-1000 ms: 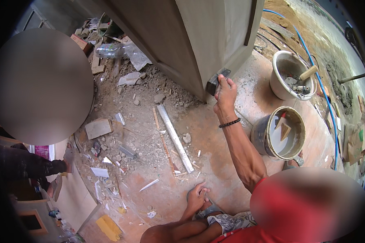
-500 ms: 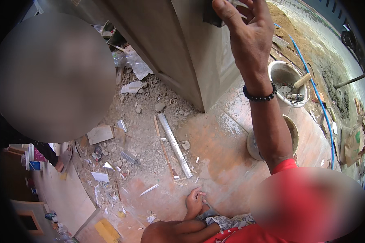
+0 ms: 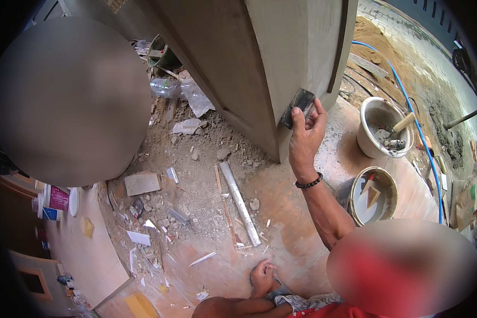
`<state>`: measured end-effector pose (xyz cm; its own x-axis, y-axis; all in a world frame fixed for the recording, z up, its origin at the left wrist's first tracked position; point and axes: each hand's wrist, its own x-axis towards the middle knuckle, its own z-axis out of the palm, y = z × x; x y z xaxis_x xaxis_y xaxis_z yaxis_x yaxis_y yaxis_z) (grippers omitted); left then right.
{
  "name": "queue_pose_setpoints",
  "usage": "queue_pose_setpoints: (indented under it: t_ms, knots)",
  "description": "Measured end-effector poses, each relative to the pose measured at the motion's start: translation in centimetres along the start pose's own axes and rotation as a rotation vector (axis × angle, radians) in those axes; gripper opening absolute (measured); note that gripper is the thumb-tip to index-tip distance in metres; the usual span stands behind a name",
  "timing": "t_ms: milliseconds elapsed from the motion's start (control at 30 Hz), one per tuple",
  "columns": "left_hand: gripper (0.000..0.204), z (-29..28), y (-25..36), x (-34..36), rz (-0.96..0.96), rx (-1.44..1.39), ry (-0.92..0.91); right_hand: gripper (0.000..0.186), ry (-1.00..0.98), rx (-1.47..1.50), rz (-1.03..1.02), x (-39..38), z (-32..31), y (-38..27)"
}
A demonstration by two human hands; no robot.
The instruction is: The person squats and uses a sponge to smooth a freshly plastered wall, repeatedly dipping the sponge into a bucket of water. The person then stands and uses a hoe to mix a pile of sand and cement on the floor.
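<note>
My right hand (image 3: 307,130), with a dark beaded bracelet at the wrist, reaches up to the grey plastered pillar (image 3: 286,58). Its fingers and thumb pinch a small dark rectangular plate (image 3: 301,99), like a flat scraper, which lies against the pillar face near its lower edge. Near the bottom of the head view, by a bare knee and patterned shorts, a small limb end (image 3: 262,275) shows beside something grey. I cannot make out whether it is my left hand or a foot. A blurred patch covers part of the red shirt at lower right.
Right of the pillar stand a white bucket (image 3: 363,130) with mortar and tools, and a second bucket (image 3: 353,199) with cloudy liquid and tools. A blue hose (image 3: 416,124) runs behind. Rubble and a metal strip (image 3: 240,204) litter the floor. A large blur hides the upper left.
My right hand has come down along the pillar with the dark plate. The view has shifted slightly. Another person's hand at the left has gone from sight.
</note>
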<state>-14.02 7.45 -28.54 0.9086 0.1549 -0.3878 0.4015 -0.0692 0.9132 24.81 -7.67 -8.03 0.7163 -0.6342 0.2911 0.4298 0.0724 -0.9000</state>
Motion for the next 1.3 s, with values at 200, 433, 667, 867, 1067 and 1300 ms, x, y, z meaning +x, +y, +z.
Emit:
queue_pose_setpoints:
  t_ms: [200,433,667,867,1067,1300]
  knots:
    - [0.027,-1.0,0.4,-0.4,0.038,0.007,-0.002,0.062,-0.537,-0.157,-1.182,10.0,6.6,-19.3]
    - [0.026,-0.6,1.0,-0.7,0.0,0.028,0.0,0.058,-0.201,-0.43,-0.884,7.2,5.2,-12.5]
    - [0.027,1.3,0.6,-0.2,0.014,-0.053,-0.034,0.062,-0.207,-0.483,-0.124,-3.5,-8.9,8.0]
    - [0.029,-0.8,0.6,0.1,-0.079,-0.026,-0.095,0.055,-0.254,-0.181,0.199,-3.7,-10.7,0.3]
    - [0.033,-1.9,4.8,2.1,-0.176,-0.134,-0.247,0.049,-0.531,-0.207,0.425,5.8,-14.7,-9.5]
    - [0.034,-4.3,8.3,5.5,0.082,0.116,-0.383,0.045,-1.273,-1.168,0.382,12.1,-15.9,-16.6]
